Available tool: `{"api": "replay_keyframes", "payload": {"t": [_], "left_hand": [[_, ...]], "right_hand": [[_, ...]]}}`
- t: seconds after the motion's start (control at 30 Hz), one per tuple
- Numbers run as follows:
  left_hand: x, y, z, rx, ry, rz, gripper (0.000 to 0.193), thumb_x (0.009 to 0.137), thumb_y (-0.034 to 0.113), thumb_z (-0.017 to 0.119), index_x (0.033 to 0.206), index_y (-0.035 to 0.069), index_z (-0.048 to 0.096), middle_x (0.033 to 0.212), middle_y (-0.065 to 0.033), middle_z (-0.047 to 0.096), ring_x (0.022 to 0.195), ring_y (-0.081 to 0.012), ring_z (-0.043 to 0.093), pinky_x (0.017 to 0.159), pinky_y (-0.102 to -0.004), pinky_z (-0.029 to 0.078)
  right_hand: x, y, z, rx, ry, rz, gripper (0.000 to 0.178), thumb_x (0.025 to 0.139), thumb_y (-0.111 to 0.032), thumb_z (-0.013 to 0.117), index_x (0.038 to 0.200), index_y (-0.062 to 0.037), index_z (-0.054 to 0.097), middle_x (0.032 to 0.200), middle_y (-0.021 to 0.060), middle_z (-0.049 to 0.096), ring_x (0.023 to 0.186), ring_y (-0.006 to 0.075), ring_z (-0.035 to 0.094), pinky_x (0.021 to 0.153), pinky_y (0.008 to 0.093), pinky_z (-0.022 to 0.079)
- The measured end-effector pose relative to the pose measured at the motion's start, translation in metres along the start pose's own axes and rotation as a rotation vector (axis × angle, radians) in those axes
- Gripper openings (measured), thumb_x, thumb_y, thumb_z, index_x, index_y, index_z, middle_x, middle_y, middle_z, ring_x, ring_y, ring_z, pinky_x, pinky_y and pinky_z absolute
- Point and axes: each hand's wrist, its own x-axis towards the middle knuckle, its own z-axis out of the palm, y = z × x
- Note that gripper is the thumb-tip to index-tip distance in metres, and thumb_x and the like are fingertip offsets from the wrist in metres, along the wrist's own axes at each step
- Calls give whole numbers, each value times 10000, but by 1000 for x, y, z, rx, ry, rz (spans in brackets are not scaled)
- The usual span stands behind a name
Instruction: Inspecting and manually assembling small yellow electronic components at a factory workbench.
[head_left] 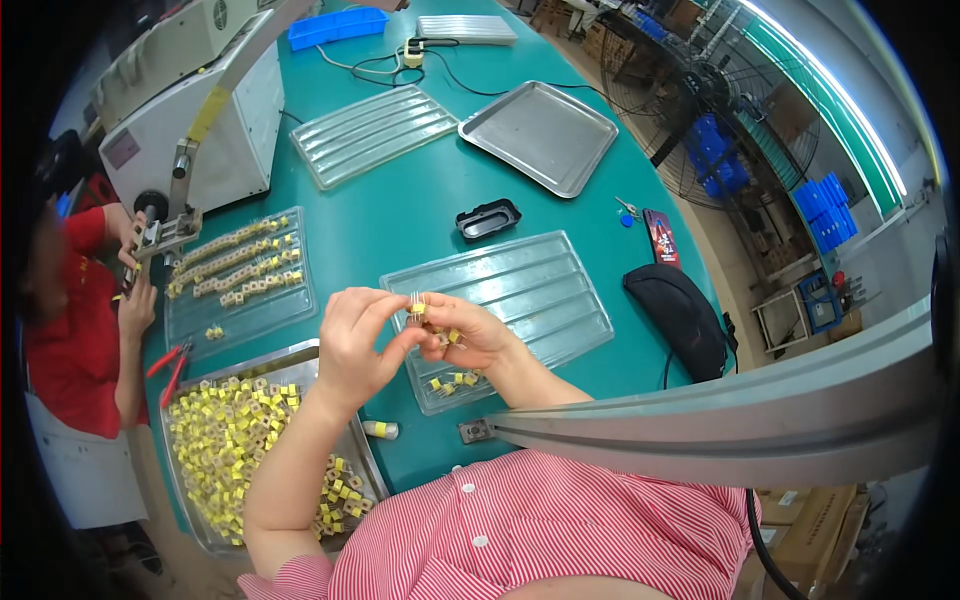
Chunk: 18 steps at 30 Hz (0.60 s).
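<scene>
Above the ribbed clear tray (pixel 535 290) in front of me, my two hands meet. Between the fingertips of my left hand (pixel 355 345) is a small yellow-wrapped component with thin metal pins (pixel 418 309), probably a coil. My right hand (pixel 478 335) is curled beside it, with another yellow component (pixel 454 336) at its fingers; how many it holds is partly hidden. Below my hands, several of the same parts (pixel 455 381) lie at the tray's near left corner. A metal tray (pixel 365 455) heaped with loose yellow components is beneath my left forearm.
At left, a person in a red top (pixel 85 330) works at a machine (pixel 205 130), beside a tray of component rows (pixel 290 315). Red-handled pliers (pixel 172 372), a black case (pixel 677 320), a phone (pixel 661 238) and a metal tray (pixel 540 135) lie about. A metal beam (pixel 720 430) crosses at right.
</scene>
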Motion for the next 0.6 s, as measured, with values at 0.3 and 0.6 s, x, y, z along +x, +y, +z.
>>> {"api": "replay_keyframes", "payload": {"t": [0.3, 0.6], "left_hand": [[1, 1, 1, 22, 30, 169, 265, 568, 110, 690, 791, 49, 562, 708, -50, 543, 639, -219, 513, 584, -322, 376], [3, 4, 5, 14, 67, 236, 178, 626, 114, 655, 769, 57, 565, 693, -22, 535, 597, -183, 509, 594, -312, 376]], "right_hand": [[-2, 0, -6, -1, -123, -19, 241, 780, -205, 561, 916, -25, 476, 729, 47, 513, 547, 90, 444, 487, 228, 373], [-6, 0, -9, -17, -142, -63, 243, 752, -175, 589, 904, -14, 488, 703, 59, 512, 534, 115, 455, 482, 242, 375]]}}
